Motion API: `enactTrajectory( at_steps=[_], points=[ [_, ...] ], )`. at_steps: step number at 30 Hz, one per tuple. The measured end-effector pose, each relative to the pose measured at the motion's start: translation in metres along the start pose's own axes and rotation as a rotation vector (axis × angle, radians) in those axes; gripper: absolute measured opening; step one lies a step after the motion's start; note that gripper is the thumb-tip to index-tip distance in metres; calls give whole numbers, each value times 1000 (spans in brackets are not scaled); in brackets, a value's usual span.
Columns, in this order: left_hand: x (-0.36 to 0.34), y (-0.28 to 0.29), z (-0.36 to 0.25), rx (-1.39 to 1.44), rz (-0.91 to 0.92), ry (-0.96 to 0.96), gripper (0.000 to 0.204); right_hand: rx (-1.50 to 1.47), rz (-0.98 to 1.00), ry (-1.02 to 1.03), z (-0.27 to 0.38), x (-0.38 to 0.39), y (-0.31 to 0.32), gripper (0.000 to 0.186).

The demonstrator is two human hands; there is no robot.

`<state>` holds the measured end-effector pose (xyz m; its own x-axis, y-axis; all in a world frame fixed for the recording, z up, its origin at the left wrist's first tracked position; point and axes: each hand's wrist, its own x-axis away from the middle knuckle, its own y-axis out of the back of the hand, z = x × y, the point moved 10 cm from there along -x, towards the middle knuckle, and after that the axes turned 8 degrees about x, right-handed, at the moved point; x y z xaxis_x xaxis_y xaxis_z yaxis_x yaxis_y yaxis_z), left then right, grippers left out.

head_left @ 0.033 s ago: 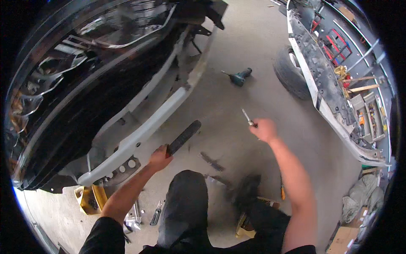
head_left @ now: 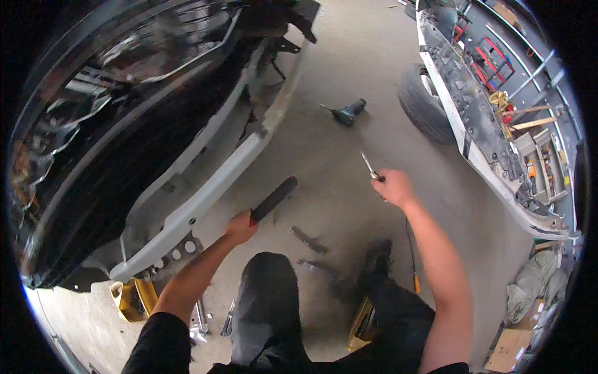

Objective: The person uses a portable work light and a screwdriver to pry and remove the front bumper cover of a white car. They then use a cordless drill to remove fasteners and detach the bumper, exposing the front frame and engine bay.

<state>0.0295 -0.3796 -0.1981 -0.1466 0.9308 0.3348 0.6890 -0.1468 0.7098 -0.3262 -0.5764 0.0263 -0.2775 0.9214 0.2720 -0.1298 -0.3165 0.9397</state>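
My left hand (head_left: pixel 241 228) is closed round one end of a long dark flat strip (head_left: pixel 275 201), with a bit of red showing at the grip. The strip points up and away to the right, just beside the curved grey bar (head_left: pixel 215 190) of an opened vehicle front. My right hand (head_left: pixel 396 187) is closed on a slim hand tool with a silver shaft (head_left: pixel 369 163), tilted up to the left; its handle end is mostly hidden by the fingers. Beyond the hands, a dark teal cordless drill (head_left: pixel 349 113) lies on the floor. Dark strips (head_left: pixel 308 240) lie between the hands.
At the right stands a loose bumper-like panel (head_left: pixel 464 146) in front of a tyre (head_left: pixel 421 103). Near my left arm is a yellow bin (head_left: pixel 132 300); another yellow container (head_left: pixel 360 324) is by my right leg. An orange-handled tool (head_left: pixel 417 283), a grey cloth (head_left: pixel 531 287) and a cardboard box (head_left: pixel 512 349) lie at the right.
The view has shifted slightly, so the vehicle front and drill sit a little further left and up. Both hands keep their hold on the strip and the tool.
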Motion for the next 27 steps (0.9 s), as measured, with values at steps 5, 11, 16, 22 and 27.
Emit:
enactTrajectory(
  at_steps=[5, 11, 16, 22, 27],
  points=[
    [-79, -71, -6, -205, 34, 68, 36, -235, -152, 71, -32, -20, -35, 33],
    [-70, -84, -2, -195, -18, 179, 44, -230, 57, 236, 14, -26, -133, 34],
    [-56, -71, -21, -188, -237, 244, 53, -220, 52, 328, 41, -28, -149, 33],
    [-44, -110, -106, 1495, 9, 403, 44, -596, 500, 269, 78, -9, -186, 35],
    [-30, -112, -118, 1757, 348, 259, 30, -606, 590, 408, 141, 21, -182, 26]
  ],
)
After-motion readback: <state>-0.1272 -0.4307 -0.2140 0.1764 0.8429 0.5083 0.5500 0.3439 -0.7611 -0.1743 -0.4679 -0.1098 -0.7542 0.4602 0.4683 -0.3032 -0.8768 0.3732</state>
